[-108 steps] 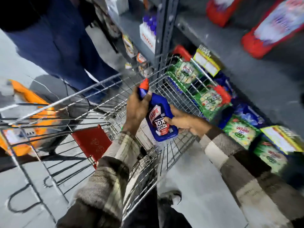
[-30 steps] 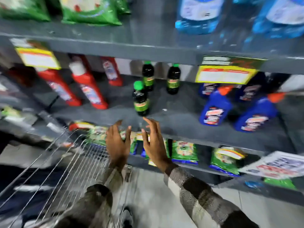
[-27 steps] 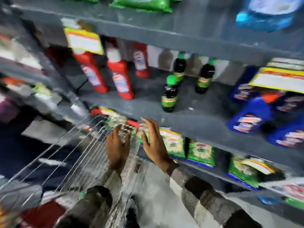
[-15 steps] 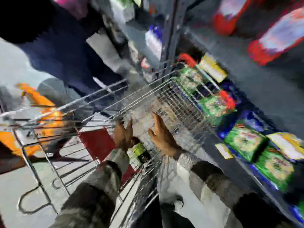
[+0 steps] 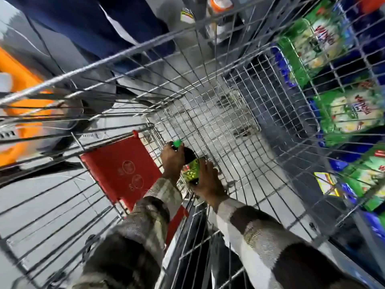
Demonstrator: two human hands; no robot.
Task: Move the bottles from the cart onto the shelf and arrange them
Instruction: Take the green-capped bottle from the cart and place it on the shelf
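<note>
I look down into a wire shopping cart. A dark bottle with a green cap and a green-yellow label lies near the cart's near end, by the red child-seat flap. My left hand grips its neck and shoulder just below the cap. My right hand wraps around the labelled lower body. Both hands are inside the basket. No other bottle shows in the cart. The shelf's upper levels are out of view.
Green detergent packs fill the low shelf row seen through the cart's right side. A person in dark blue trousers stands at the cart's far left corner. An orange object sits on the floor at left.
The view swung from the shelf down into the cart. Both empty hands dropped into the basket and closed on the green-capped bottle, which was only touched by the left hand half a second ago.
</note>
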